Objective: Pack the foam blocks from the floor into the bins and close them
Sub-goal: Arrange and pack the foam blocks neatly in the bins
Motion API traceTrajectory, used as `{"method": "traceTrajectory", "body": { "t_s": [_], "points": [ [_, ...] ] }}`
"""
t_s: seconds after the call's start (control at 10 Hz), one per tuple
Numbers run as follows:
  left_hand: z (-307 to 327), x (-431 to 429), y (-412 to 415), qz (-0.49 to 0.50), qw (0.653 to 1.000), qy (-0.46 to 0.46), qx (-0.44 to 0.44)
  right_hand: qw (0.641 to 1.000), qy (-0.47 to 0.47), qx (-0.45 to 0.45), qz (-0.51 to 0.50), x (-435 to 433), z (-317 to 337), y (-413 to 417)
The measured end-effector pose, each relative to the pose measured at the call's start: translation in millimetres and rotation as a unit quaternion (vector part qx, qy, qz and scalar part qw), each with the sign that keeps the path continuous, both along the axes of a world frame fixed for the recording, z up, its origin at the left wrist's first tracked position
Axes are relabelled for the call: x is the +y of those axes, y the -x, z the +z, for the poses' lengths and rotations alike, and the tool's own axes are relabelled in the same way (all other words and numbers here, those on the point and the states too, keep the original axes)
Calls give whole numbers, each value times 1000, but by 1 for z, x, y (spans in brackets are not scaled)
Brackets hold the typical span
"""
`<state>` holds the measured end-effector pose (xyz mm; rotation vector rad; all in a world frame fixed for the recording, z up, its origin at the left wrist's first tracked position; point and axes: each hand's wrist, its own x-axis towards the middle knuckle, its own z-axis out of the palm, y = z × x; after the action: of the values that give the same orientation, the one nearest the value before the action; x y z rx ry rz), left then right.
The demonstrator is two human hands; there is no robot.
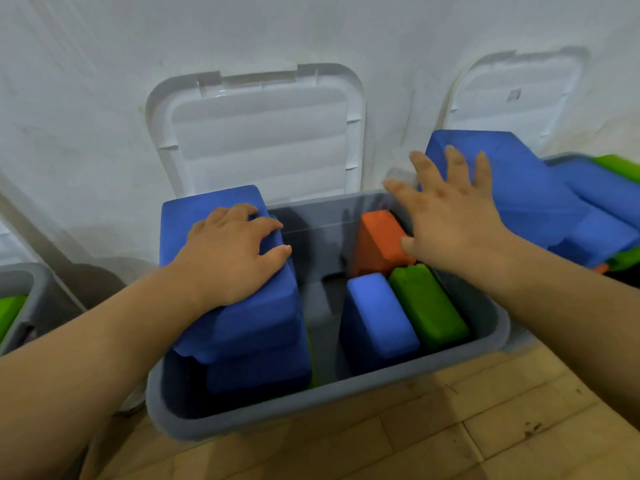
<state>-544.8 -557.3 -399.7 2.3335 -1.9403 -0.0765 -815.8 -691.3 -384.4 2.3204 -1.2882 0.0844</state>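
Head view, nearest first: the plank floor (450, 427) in front of me shows no loose blocks, so I judge the gathering is mostly done and I am on the fitting-in step. The grey bin (311, 393) sits open on the floor. At its left end blue blocks are stacked. My left hand (228, 258) lies palm-down on the top blue block (197, 207), fingers bent over its right edge, gripping it. That block is tilted and stands well above the rim.

At the right end a small blue block (377, 317) and a green block (426, 306) stand side by side, touching, with an orange block (379, 240) on end behind them. The middle of the bin is bare to the bottom.

My right hand (446, 216) is wide, fingers spread, holding nothing, over the bin's far right corner. It is blurred, and I cannot tell whether it touches the large blue block (519, 188) piled high in the right-hand bin (564, 158). A left-hand bin (24, 271) shows only a corner, with a green piece (10, 313) inside. The lid (256, 133) and the second lid (519, 95) lean on the wall (104, 64).

Next, I reckon the top blue block must go down into the bare middle or lie flat, until nothing stands above the rim. Otherwise the lid will not seat.
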Motion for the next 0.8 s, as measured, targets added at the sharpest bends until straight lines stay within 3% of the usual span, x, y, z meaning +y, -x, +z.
{"method": "traceTrajectory", "body": {
  "t_s": [0.1,0.5,0.8],
  "points": [
    [0,-2,6,3,1000,2,-3,997,-29,30,-69,-9,-2,18],
    [1,2,10,8,1000,-4,-16,995,-13,47,-90,-13,6,40],
    [1,3,12,9,1000,-4,-17,996,19,-87,1,-19,17,41]
  ]
}}
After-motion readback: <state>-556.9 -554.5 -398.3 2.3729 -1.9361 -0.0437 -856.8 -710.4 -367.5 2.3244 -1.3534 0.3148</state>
